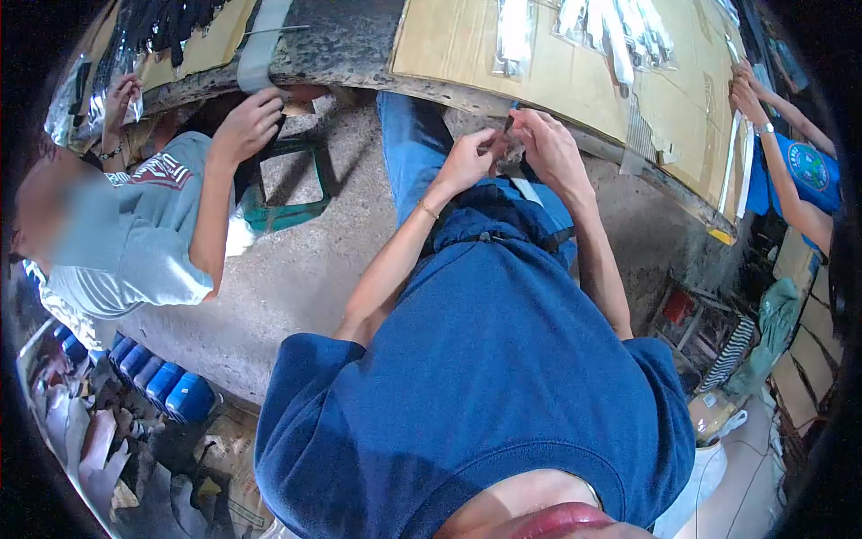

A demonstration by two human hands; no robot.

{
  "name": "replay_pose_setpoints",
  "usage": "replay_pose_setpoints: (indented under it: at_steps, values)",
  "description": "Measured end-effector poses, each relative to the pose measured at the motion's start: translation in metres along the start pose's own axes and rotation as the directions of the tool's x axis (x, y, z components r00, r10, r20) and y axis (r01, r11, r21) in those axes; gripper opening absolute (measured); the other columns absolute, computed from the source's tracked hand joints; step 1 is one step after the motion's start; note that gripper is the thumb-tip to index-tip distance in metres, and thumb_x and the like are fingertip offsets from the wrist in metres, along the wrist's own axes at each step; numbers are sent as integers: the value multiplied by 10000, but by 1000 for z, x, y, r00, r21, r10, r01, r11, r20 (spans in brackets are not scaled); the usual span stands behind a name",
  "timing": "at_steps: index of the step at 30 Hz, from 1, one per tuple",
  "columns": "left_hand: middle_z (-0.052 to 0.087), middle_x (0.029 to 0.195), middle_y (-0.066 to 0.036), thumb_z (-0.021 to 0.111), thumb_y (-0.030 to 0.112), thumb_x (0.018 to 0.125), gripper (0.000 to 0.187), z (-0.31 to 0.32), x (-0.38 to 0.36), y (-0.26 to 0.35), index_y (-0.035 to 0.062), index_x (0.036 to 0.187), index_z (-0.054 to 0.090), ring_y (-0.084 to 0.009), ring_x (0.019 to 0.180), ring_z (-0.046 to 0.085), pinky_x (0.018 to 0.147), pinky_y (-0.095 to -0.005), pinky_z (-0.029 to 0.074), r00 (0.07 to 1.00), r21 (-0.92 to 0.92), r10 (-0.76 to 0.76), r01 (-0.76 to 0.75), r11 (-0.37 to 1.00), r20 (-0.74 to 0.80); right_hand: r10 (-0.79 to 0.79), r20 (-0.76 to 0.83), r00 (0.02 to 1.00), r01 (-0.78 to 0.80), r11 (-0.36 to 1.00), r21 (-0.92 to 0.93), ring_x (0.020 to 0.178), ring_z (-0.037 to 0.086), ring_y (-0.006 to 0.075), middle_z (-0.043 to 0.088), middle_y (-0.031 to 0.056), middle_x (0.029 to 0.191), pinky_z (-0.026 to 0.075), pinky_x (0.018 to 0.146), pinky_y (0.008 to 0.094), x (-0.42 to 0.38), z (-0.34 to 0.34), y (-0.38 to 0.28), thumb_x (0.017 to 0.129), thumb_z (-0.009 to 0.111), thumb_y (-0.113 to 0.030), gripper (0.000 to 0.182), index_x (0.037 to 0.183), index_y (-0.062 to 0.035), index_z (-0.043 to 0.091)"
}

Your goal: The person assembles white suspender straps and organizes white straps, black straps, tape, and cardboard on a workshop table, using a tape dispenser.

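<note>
My left hand (467, 163) is in front of my lap, just short of the table edge, with its fingers bent in a pinch. Close beside it, my right hand (551, 151) is also closed, thumb and fingertips together. A small, thin, dark piece (509, 123) shows at the right fingertips; its kind is too small to tell. Whatever the left fingers hold is mostly hidden. Beyond both hands, a cardboard sheet (449, 40) covers the table, with pale strips in clear plastic (620, 45) lying on it.
At left, a person in a grey shirt (135, 234) has a hand on a pale band (262, 45) at the table. A green stool (287, 216) stands between us. Another person's hands (750, 94) work at the right edge. Blue jerrycans (189, 397) and scraps (99, 449) lie behind left.
</note>
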State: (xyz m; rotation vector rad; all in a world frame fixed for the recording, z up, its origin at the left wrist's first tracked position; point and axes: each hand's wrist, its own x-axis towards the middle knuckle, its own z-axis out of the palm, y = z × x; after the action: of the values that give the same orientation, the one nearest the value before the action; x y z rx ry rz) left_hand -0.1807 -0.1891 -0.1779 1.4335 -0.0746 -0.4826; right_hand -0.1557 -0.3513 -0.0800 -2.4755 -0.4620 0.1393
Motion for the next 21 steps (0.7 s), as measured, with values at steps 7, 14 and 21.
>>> replay_pose_setpoints:
  at_steps: [7, 14, 21]
  values:
    - [641, 818, -44, 549, 131, 996, 190, 2, -4, 1, -7, 1101, 626, -98, 633, 573, 552, -261, 500, 999, -74, -13, 9, 997, -47, -65, -57, 996, 61, 996, -66, 1065, 614, 325, 676, 130, 1109, 483, 918, 411, 0, 12, 9, 870, 559, -46, 161, 1016, -18, 621]
    - [648, 796, -41, 547, 55, 968, 176, 4, 5, -3, -6, 1105, 640, -90, 576, 569, 507, -255, 484, 996, -110, -27, 17, 994, -89, -57, -102, 993, 50, 996, -73, 1052, 617, 321, 685, 117, 1088, 488, 904, 403, 1, 17, 12, 892, 558, -93, 143, 993, -22, 629]
    - [663, 818, -41, 555, 33, 947, 197, 8, 9, -16, -25, 1116, 640, -69, 624, 573, 522, -246, 480, 993, -159, -14, -4, 987, -118, -29, -138, 990, 21, 998, -62, 1016, 628, 321, 692, 110, 1058, 501, 868, 407, 2, 18, 10, 908, 574, -81, 133, 1015, -34, 636]
